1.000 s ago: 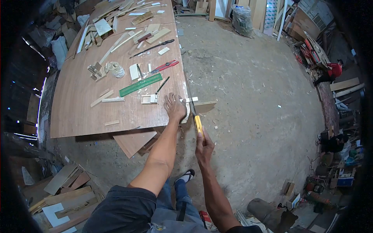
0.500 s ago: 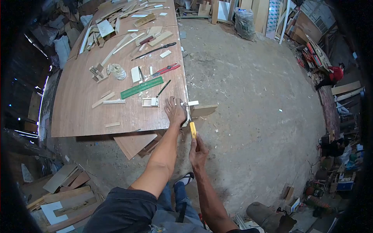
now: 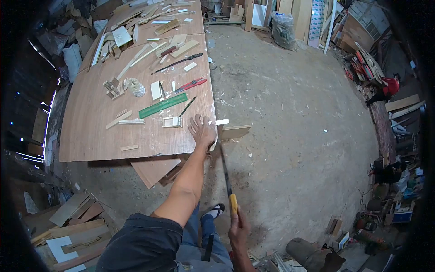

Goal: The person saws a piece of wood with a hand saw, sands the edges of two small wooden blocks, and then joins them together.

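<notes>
My left hand (image 3: 203, 132) lies at the table's right edge, fingers spread and pressed down on a narrow white wood strip (image 3: 221, 122). One end of the strip juts past the edge. My right hand (image 3: 239, 228) is wrapped round the yellow handle of a saw (image 3: 227, 181), low and close to my body. Its long dark blade points up toward the table edge, its far end beside my left wrist. Left of my left hand sits a small white wooden box-like piece (image 3: 172, 122), with a dark pencil-like stick (image 3: 188, 106) by it.
On the wooden table (image 3: 90, 140) lie a green ruler (image 3: 163, 105), a red-handled tool (image 3: 191, 85), a tape roll (image 3: 135, 87) and piled offcuts (image 3: 122, 36). A board (image 3: 236, 131) projects beyond the right edge. Boards (image 3: 156, 170) lean underneath. Scrap wood lies at lower left.
My right hand has pulled the saw back toward my body, and much more of the blade shows. My left hand stays on the strip; the view has shifted slightly.
</notes>
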{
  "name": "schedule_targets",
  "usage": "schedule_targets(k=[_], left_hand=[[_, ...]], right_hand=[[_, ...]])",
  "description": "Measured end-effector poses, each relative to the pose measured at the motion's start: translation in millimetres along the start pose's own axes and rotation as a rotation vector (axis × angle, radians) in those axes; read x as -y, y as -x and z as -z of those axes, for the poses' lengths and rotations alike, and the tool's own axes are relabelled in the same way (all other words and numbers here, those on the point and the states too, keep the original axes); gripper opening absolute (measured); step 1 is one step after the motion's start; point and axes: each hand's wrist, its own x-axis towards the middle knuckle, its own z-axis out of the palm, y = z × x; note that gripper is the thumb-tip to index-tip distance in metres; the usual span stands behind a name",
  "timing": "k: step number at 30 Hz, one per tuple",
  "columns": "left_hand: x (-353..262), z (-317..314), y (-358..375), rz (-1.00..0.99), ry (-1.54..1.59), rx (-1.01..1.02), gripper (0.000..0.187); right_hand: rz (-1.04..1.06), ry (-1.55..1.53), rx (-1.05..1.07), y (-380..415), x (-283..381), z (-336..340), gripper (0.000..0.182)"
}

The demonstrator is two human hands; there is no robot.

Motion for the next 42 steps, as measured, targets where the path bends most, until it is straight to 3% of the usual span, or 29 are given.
schedule_targets(k=[4, 10, 16, 28, 32, 34, 35, 37, 42], left_hand=[[-11.2, 6.7, -4.2, 0.024, -0.006, 0.069, 0.047], [-5.0, -0.9, -8.9, 0.023, 0.003, 0.070, 0.044], [0.6, -3.2, -7.7, -0.012, 0.031, 0.021, 0.041], [-1.5, -3.7, -6.7, -0.040, -0.015, -0.048, 0.040], [-4.2, -1.7, -7.1, -0.015, -0.026, 0.001, 0.042], [-7.4, 0.0, -5.4, -0.008, -0.026, 0.010, 0.043], [-9.2, 3.3, -6.0, 0.006, -0.032, 0.036, 0.044], [-9.7, 5.1, -6.2, 0.020, -0.038, 0.063, 0.044], [-13.6, 11.4, -5.0, 0.044, -0.014, 0.098, 0.046]], right_hand=[[-0.100, -0.093, -0.057, -34.4, 23.1, -0.1, 0.035], [0.130, -0.221, 0.015, -154.2, 8.2, -84.4, 0.036], [0.272, -0.064, 0.004, -188.2, 16.6, -119.6, 0.039], [0.097, -0.254, 0.009, -173.8, 21.1, -128.8, 0.036], [0.177, -0.161, 0.050, -145.5, 25.5, -98.3, 0.035], [0.194, 0.147, -0.005, -120.9, 22.1, -85.0, 0.034], [0.194, 0.144, -0.008, -107.7, 19.2, -77.0, 0.034], [-0.117, 0.044, 0.107, -80.2, 14.1, -56.1, 0.034], [-0.076, 0.076, 0.025, -26.5, 22.1, -12.0, 0.035]])
